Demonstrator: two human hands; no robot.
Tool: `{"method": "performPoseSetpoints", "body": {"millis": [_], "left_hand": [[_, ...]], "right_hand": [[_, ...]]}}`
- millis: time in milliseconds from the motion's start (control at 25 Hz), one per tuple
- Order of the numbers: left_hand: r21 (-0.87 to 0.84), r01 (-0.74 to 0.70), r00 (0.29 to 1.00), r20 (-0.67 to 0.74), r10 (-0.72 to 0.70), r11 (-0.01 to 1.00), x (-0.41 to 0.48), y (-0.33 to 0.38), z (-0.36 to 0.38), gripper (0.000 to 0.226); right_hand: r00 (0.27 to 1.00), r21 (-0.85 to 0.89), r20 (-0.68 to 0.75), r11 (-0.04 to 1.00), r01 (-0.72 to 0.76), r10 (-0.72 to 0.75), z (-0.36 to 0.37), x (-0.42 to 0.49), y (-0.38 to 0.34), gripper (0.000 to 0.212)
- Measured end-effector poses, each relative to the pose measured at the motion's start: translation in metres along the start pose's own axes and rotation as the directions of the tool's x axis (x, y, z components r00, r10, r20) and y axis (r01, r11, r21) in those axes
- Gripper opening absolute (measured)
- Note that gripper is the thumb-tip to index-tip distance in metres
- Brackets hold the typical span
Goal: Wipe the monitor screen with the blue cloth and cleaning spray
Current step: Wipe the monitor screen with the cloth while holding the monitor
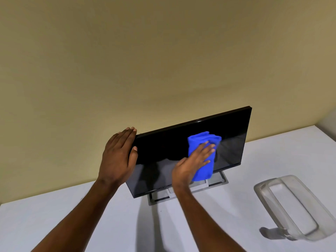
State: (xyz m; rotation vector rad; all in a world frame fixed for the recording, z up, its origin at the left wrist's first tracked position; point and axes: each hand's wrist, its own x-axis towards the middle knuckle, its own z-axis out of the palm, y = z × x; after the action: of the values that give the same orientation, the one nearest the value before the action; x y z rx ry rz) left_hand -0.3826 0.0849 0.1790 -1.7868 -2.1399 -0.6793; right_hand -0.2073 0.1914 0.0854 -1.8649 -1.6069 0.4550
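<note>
A black monitor (163, 150) stands on its grey stand (221, 180) on a white table, its dark screen facing me. My left hand (118, 157) grips the monitor's left edge, fingers behind it and thumb on the front. My right hand (192, 164) lies flat on a folded blue cloth (201, 142), pressing it against the middle of the screen. The cloth's lower end hangs past the bottom bezel. No cleaning spray is in view.
A clear plastic container (291, 206) lies on the white table (72, 224) at the right, blurred. A beige wall (145, 60) rises right behind the monitor.
</note>
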Motion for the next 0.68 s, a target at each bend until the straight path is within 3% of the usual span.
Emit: {"method": "performPoseSetpoints", "body": {"millis": [80, 160, 280, 360, 440, 520, 600, 680], "left_hand": [[-0.008, 0.0, 1.0, 0.001, 0.0, 1.0, 0.0, 0.0, 0.0, 0.057], [-0.013, -0.002, 1.0, -0.001, 0.002, 1.0, 0.001, 0.0, -0.001, 0.056], [-0.018, -0.001, 1.0, 0.012, 0.002, 1.0, 0.001, 0.0, -0.001, 0.056], [-0.023, -0.009, 1.0, 0.015, 0.009, 1.0, 0.001, -0.001, -0.002, 0.056], [-0.021, -0.026, 1.0, 0.013, 0.026, 0.999, 0.001, -0.001, -0.003, 0.055], [-0.02, -0.033, 0.999, 0.013, 0.033, 0.999, 0.002, -0.001, -0.003, 0.056], [-0.022, -0.029, 0.999, 0.013, 0.029, 0.999, 0.001, -0.001, -0.004, 0.056], [-0.021, -0.02, 1.0, 0.017, 0.021, 1.0, 0.0, 0.0, -0.005, 0.056]], "right_hand": [[0.98, 0.001, 0.027, 0.98, 0.197, -0.197, 0.009, -0.04, -0.017, 0.106], [0.899, -0.027, 0.043, 0.899, 0.438, -0.436, 0.018, -0.071, -0.022, 0.104], [0.628, -0.161, 0.154, 0.608, 0.778, -0.763, 0.034, -0.092, -0.004, 0.108], [0.36, -0.155, 0.281, 0.328, 0.932, -0.889, 0.039, -0.08, 0.02, 0.112], [0.051, -0.181, 0.392, -0.023, 0.983, -0.919, 0.032, -0.048, 0.049, 0.096], [-0.185, -0.144, 0.448, -0.275, 0.951, -0.875, 0.018, -0.003, 0.073, 0.085], [-0.33, -0.101, 0.483, -0.426, 0.899, -0.811, -0.002, 0.039, 0.089, 0.07], [-0.399, -0.097, 0.515, -0.514, 0.852, -0.759, -0.022, 0.078, 0.101, 0.067]]}}
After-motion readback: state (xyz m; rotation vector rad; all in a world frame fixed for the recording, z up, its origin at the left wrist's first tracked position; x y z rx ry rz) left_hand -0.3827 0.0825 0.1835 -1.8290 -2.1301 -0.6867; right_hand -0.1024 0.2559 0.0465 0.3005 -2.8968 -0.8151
